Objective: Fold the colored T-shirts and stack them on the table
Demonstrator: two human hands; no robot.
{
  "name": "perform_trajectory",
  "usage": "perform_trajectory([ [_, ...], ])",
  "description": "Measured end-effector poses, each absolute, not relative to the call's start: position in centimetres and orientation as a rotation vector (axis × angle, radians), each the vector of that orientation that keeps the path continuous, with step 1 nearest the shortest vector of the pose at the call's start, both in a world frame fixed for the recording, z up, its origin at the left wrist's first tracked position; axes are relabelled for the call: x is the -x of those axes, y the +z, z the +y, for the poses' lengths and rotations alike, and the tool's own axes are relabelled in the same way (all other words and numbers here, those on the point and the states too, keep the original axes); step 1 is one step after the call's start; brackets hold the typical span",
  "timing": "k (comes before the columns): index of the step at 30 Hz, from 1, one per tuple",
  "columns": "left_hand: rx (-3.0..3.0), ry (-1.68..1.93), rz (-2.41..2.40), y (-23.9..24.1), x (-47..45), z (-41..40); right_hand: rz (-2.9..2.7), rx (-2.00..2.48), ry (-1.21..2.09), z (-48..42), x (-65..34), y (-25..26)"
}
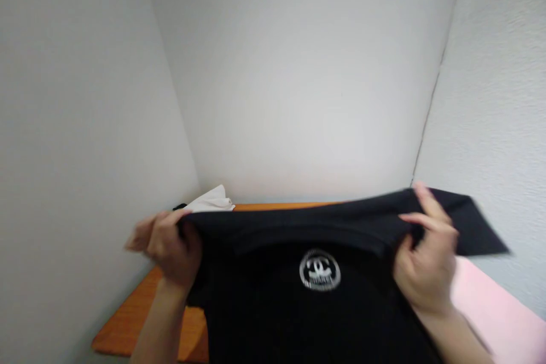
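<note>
A black T-shirt [290, 307] with a round white logo [319, 269] on its chest is held up by its shoulders over an orange wooden table [128, 324]. My left hand [170, 247] is closed on the shirt's left shoulder. On the right shoulder my right hand [426, 261] grips the cloth, fingers pinched, and a sleeve [473, 230] sticks out past it to the right. Both hands are slightly blurred by motion.
A white folded cloth [212, 200] lies at the table's back left corner by the wall. A pink cloth [490, 307] lies at the right. Grey walls close the table in on the left, back and right.
</note>
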State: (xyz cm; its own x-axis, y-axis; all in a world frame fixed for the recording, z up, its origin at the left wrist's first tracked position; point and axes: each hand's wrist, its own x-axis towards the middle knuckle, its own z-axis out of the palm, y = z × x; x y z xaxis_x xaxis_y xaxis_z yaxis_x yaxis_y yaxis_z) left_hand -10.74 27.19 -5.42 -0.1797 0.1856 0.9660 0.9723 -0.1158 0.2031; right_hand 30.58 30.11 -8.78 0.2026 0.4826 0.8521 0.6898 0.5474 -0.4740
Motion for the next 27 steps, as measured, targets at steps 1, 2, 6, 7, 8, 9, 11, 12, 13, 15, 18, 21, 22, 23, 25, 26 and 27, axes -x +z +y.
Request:
perform_trajectory([
  [1, 1.397, -1.217, -1.494, -4.9, 10.5, 29.8, -1.497, 1.088, -0.212, 33.0, -29.9, -8.5],
  [2, 1.476, -1.056, -1.598, -4.6, 10.3, 32.3, -1.574, 1.125, -0.218, 35.8, -29.3, -8.6],
  [6, 1.827, -0.579, -1.897, -8.0, 9.9, 39.0, -1.922, 1.497, -0.122, 43.2, -28.3, -13.0],
  [7, 1.898, -0.515, -1.921, -9.9, 9.9, 39.5, -2.014, 1.580, -0.091, 43.8, -28.4, -14.9],
  [8, 1.964, -0.458, -1.940, -12.0, 10.1, 39.6, -2.105, 1.647, -0.059, 43.8, -28.6, -16.8],
  [9, 2.027, -0.391, -1.965, -14.2, 10.2, 39.4, -2.189, 1.697, -0.025, 43.5, -28.8, -18.7],
  [11, 2.123, -0.255, -2.023, -18.3, 10.7, 38.3, -2.319, 1.769, 0.038, 42.1, -29.4, -22.0],
  [12, 2.148, -0.193, -2.056, -19.9, 11.0, 37.7, -2.357, 1.799, 0.062, 41.2, -29.7, -23.2],
  [13, 2.157, -0.140, -2.089, -21.0, 11.2, 37.1, -2.381, 1.825, 0.079, 40.3, -29.9, -24.2],
  [15, 2.148, -0.057, -2.143, -22.2, 11.6, 36.2, -2.389, 1.863, 0.089, 38.7, -30.2, -25.3],
  [18, 2.136, 0.026, -2.148, -21.6, 12.1, 35.8, -2.332, 1.929, 0.063, 36.5, -30.2, -25.3],
  [21, 2.076, 0.063, -2.109, -19.9, 12.9, 35.5, -2.266, 2.001, -0.043, 34.2, -29.9, -24.2],
  [22, 2.024, 0.069, -2.120, -19.4, 13.5, 35.3, -2.274, 1.966, -0.088, 33.3, -29.7, -23.8],
  [23, 1.963, 0.076, -2.145, -19.0, 14.2, 35.0, -2.312, 1.887, -0.113, 32.3, -29.7, -23.4],
  [25, 1.849, 0.103, -2.221, -18.3, 16.1, 34.3, -2.418, 1.685, -0.085, 30.1, -29.5, -22.7],
  [26, 1.815, 0.121, -2.253, -18.0, 17.1, 34.0, -2.460, 1.614, -0.039, 29.1, -29.4, -22.4],
  [27, 1.795, 0.138, -2.276, -17.7, 18.1, 33.7, -2.481, 1.584, 0.007, 28.0, -29.3, -22.2],
])
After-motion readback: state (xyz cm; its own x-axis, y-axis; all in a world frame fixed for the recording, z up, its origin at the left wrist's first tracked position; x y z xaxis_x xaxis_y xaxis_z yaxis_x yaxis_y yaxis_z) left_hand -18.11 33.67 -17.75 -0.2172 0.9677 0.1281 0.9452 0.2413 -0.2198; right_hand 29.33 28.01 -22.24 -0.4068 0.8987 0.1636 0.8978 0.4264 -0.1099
